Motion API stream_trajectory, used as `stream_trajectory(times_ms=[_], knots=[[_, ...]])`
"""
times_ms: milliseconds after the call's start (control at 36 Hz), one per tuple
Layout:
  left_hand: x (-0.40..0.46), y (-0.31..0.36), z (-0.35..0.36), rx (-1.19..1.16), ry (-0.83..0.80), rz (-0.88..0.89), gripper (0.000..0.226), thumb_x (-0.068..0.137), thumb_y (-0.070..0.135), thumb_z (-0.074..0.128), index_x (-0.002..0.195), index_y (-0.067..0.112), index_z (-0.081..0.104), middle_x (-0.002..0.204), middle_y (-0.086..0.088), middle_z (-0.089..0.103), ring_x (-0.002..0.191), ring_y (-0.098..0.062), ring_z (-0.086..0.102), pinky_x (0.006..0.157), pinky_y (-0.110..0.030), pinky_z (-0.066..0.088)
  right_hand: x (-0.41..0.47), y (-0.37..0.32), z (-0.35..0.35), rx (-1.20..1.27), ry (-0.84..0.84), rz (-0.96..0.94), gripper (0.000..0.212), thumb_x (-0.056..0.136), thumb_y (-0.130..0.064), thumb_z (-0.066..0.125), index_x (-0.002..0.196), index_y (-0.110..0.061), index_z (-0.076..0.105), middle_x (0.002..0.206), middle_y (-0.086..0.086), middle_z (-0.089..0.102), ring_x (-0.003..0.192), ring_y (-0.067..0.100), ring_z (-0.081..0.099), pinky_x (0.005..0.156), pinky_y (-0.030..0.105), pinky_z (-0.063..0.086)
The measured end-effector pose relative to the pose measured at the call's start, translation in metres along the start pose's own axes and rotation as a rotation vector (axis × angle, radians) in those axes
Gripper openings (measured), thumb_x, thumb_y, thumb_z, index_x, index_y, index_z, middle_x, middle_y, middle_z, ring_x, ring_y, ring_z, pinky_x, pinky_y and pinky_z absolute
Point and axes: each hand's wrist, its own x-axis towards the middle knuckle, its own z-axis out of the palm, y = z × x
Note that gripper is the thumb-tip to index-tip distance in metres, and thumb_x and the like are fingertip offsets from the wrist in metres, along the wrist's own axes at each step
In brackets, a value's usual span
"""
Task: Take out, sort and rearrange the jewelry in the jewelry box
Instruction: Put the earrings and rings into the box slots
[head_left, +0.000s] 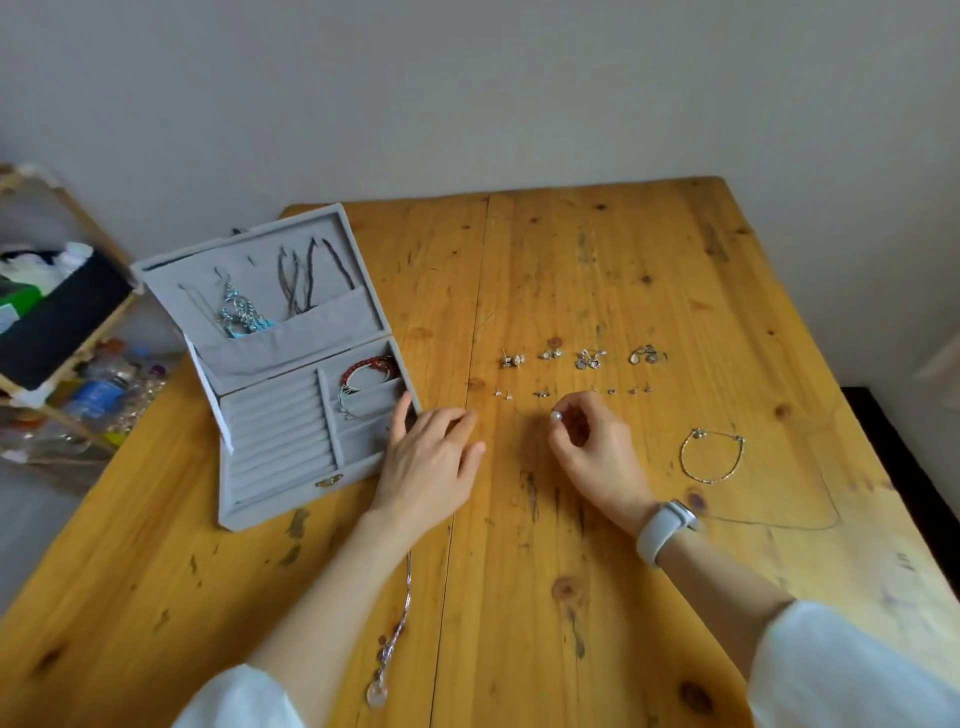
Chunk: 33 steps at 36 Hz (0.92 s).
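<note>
An open grey velvet jewelry box sits on the left of the wooden table. Necklaces hang in its lid pocket, and a red braided bracelet lies in a right compartment. My left hand rests flat at the box's right front corner, fingers apart, holding nothing. My right hand pinches a small pearl earring between thumb and forefinger just above the table. Two rows of small earrings lie beyond it. A silver bracelet lies to the right.
A thin chain trails across the table right of my wrist. A pendant necklace lies near my left forearm. A wooden shelf with bottles and clutter stands off the table's left edge. A white wall is behind.
</note>
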Motion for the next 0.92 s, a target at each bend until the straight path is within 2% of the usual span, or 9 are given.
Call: stream_trajectory(times_ms=[139, 278, 417, 472, 556, 639, 694, 750, 917], knots=[[-0.014, -0.007, 0.0, -0.018, 0.027, 0.078, 0.04, 0.089, 0.032, 0.04, 0.11, 0.01, 0.066, 0.1, -0.003, 0.061, 0.101, -0.019, 0.059, 0.113, -0.047, 0.013, 0.0, -0.002, 0.001, -0.031, -0.005, 0.001, 0.003, 0.088, -0.015, 0.053, 0.091, -0.014, 0.052, 0.086, 0.002, 0.056, 0.078, 0.015, 0.052, 0.071, 0.024, 0.044], [-0.016, -0.005, 0.005, -0.068, 0.116, 0.087, 0.021, 0.077, 0.012, 0.072, 0.097, 0.008, 0.07, 0.081, -0.003, 0.058, 0.082, -0.021, 0.06, 0.107, -0.054, 0.027, 0.0, -0.003, 0.002, -0.096, -0.018, -0.014, 0.009, 0.087, -0.014, 0.052, 0.094, -0.008, 0.055, 0.087, 0.003, 0.056, 0.077, 0.016, 0.05, 0.07, 0.026, 0.042], [-0.019, -0.001, -0.001, -0.277, 0.197, -0.004, 0.021, 0.085, 0.024, 0.058, 0.093, 0.008, 0.07, 0.088, -0.002, 0.067, 0.085, -0.016, 0.062, 0.104, -0.045, 0.036, -0.008, -0.005, 0.001, -0.179, -0.129, -0.092, 0.013, 0.086, -0.013, 0.053, 0.099, -0.009, 0.054, 0.092, 0.001, 0.054, 0.081, 0.013, 0.048, 0.072, 0.02, 0.037], [-0.022, -0.002, -0.012, -0.416, 0.277, -0.069, 0.022, 0.087, 0.019, 0.055, 0.097, 0.005, 0.069, 0.091, -0.005, 0.068, 0.083, -0.013, 0.062, 0.087, -0.036, 0.05, -0.009, -0.006, 0.001, -0.196, -0.149, -0.112, 0.014, 0.086, -0.012, 0.053, 0.1, -0.009, 0.054, 0.095, 0.002, 0.055, 0.083, 0.012, 0.049, 0.075, 0.02, 0.039], [-0.032, -0.016, -0.029, -0.462, 0.383, -0.18, 0.021, 0.085, 0.006, 0.061, 0.104, 0.004, 0.068, 0.094, -0.004, 0.067, 0.083, -0.005, 0.057, 0.076, -0.007, 0.04, -0.01, -0.013, 0.008, -0.206, -0.166, -0.143, 0.017, 0.087, -0.011, 0.052, 0.104, -0.009, 0.057, 0.099, 0.003, 0.056, 0.088, 0.014, 0.052, 0.08, 0.023, 0.043], [-0.041, -0.044, -0.04, -0.419, 0.454, -0.32, 0.025, 0.084, 0.013, 0.056, 0.104, 0.005, 0.069, 0.087, -0.005, 0.066, 0.076, -0.018, 0.06, 0.066, -0.018, 0.041, -0.008, -0.031, 0.027, -0.163, -0.159, -0.205, 0.019, 0.088, -0.013, 0.051, 0.104, -0.01, 0.06, 0.095, 0.002, 0.057, 0.084, 0.015, 0.055, 0.076, 0.025, 0.047], [-0.045, -0.068, -0.045, -0.37, 0.48, -0.394, 0.026, 0.082, 0.012, 0.055, 0.101, 0.003, 0.07, 0.084, -0.008, 0.066, 0.076, -0.024, 0.062, 0.068, -0.025, 0.041, -0.001, -0.049, 0.046, -0.116, -0.159, -0.264, 0.022, 0.087, -0.017, 0.048, 0.103, -0.011, 0.062, 0.091, 0.0, 0.057, 0.079, 0.012, 0.054, 0.073, 0.018, 0.044], [-0.049, -0.095, -0.049, -0.296, 0.478, -0.453, 0.02, 0.082, 0.006, 0.059, 0.098, 0.001, 0.07, 0.085, -0.012, 0.068, 0.079, -0.03, 0.063, 0.071, -0.025, 0.039, 0.007, -0.068, 0.066, -0.094, -0.179, -0.328, 0.022, 0.088, -0.017, 0.048, 0.104, -0.013, 0.062, 0.091, -0.002, 0.056, 0.079, 0.009, 0.051, 0.073, 0.014, 0.041], [-0.064, -0.131, -0.04, -0.313, 0.342, -0.549, 0.018, 0.085, 0.005, 0.06, 0.1, 0.004, 0.069, 0.095, -0.01, 0.068, 0.087, -0.03, 0.063, 0.079, -0.026, 0.042, 0.02, -0.095, 0.119, -0.132, -0.247, -0.39, 0.021, 0.087, -0.016, 0.048, 0.105, -0.013, 0.06, 0.1, 0.003, 0.063, 0.091, 0.022, 0.061, 0.075, 0.036, 0.051]])
